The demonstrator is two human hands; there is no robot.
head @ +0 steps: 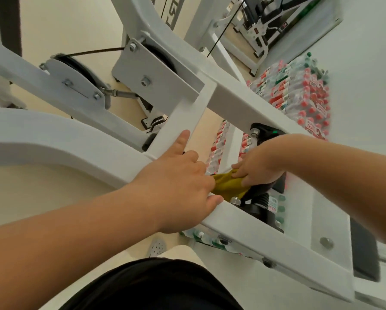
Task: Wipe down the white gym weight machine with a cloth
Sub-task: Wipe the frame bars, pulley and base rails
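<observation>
the white weight machine [236,101] fills the view from above. its near beam [277,238] runs slantwise from the middle down to the lower right. the mustard-yellow cloth [229,186] sits bunched just above that beam's upper end, in the gap between it and the next beam of the frame, right beside a black rubber part [260,193] mounted there.

the right hand [260,165] reaches in from beyond the beam and grips the cloth's top edge, its fingers curled over the fabric and pinching it.

the left hand [176,182] lies at the beam's upper end. its thumb presses on the beam's edge, and its forefinger stretches straight along a white cross bar [187,117] leading away from the beam. the remaining fingers curl down at the cloth's left edge. whether they actually hold the cloth cannot be told, since the fabric disappears under them.

well beyond the beam, toward the upper left, two black pulleys [80,70] sit between white plates with a dark cable running between them. shrink-wrapped bottles [299,97] with red and green caps lie on the floor past the beam's far side, and more show beneath it. a dark pad [364,249] sits just past the beam's lower end.
</observation>
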